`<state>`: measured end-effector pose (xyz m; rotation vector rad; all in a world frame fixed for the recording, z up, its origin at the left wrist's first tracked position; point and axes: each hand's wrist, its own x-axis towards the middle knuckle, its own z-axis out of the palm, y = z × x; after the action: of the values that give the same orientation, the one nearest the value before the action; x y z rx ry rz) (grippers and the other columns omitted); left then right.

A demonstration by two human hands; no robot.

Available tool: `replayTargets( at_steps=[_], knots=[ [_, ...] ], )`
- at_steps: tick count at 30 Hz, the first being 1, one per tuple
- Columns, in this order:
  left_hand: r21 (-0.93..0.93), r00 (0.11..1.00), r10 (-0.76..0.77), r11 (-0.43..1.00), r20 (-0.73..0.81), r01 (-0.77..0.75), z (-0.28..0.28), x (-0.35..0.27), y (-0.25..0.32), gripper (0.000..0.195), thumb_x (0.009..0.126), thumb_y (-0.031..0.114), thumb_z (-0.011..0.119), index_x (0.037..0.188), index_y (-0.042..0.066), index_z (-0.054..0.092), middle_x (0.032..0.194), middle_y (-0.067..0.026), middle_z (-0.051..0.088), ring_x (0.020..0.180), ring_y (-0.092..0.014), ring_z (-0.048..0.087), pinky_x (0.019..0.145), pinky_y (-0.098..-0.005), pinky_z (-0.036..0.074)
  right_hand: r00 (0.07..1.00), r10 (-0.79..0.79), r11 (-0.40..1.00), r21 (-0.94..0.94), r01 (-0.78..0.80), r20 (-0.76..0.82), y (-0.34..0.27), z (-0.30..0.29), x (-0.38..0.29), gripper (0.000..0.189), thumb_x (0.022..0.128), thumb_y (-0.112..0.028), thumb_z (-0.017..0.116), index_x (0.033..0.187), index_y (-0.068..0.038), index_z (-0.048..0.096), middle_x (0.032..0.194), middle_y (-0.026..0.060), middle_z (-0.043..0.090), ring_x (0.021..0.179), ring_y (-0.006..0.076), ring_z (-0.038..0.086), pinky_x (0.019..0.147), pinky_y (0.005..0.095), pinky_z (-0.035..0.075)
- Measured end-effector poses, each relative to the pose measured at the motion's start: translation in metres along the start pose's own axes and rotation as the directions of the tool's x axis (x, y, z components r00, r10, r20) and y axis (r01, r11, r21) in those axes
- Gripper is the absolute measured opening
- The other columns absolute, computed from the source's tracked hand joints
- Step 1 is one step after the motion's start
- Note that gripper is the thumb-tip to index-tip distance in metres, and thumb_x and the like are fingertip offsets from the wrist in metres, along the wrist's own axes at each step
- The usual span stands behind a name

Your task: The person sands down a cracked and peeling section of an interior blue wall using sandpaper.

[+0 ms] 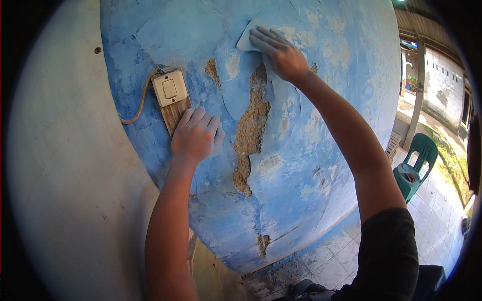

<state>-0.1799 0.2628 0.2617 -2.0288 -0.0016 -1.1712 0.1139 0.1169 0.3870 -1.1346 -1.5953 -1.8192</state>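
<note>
My right hand [276, 52] lies flat on a pale sheet [246, 39], perhaps sandpaper, and presses it to the peeling blue wall [203, 26]. Pale dust coats the fingers. Lower and to the left, my left hand [197, 131] rests with curled fingers against the lower part of a wooden board [176, 114]; its fingertips are hidden. A cream light switch [169, 88] is fixed to the board above that hand. Between the arms, a long patch of bare, crumbly plaster [251, 124] runs down the wall, with a smaller bare patch [212, 71] to its left.
A brown cable [145, 98] loops from the switch to the pale wall [75, 150] at left. Grimy floor tiles [331, 256] meet the wall's foot. At right stands a green plastic chair [423, 150] with a container [408, 175] on its seat, near a post [416, 98].
</note>
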Motion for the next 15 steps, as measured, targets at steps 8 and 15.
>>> replayTargets(
  at_steps=[8, 15],
  knots=[
    [-0.028, 1.000, 0.003, 1.000, -0.028, -0.004, -0.014, -0.010, -0.009, 0.019, 0.092, 0.024, 0.073, 0.085, 0.006, 0.070, 0.082, -0.0095, 0.070, 0.101, -0.030, 0.063, 0.101, -0.0460, 0.049, 1.000, 0.002, 0.976, 0.219, -0.002, 0.001, -0.108, 0.014, -0.010, 0.048, 0.099, -0.003, 0.063, 0.147, -0.005, 0.064, 0.157, 0.0137, 0.059, 0.148, 0.0291, 0.055, 0.127, 0.0433, 0.043],
    [-0.051, 0.996, 0.016, 0.998, -0.086, -0.021, -0.001, 0.001, 0.000, 0.019, 0.091, 0.024, 0.074, 0.084, 0.006, 0.070, 0.080, -0.0101, 0.069, 0.101, -0.032, 0.064, 0.101, -0.0468, 0.049, 0.907, 0.378, 0.925, 0.112, -0.363, -0.185, -0.014, 0.016, 0.003, 0.040, 0.103, -0.008, 0.062, 0.142, -0.007, 0.069, 0.154, 0.0118, 0.062, 0.147, 0.0255, 0.056, 0.113, 0.0408, 0.057]
  ],
)
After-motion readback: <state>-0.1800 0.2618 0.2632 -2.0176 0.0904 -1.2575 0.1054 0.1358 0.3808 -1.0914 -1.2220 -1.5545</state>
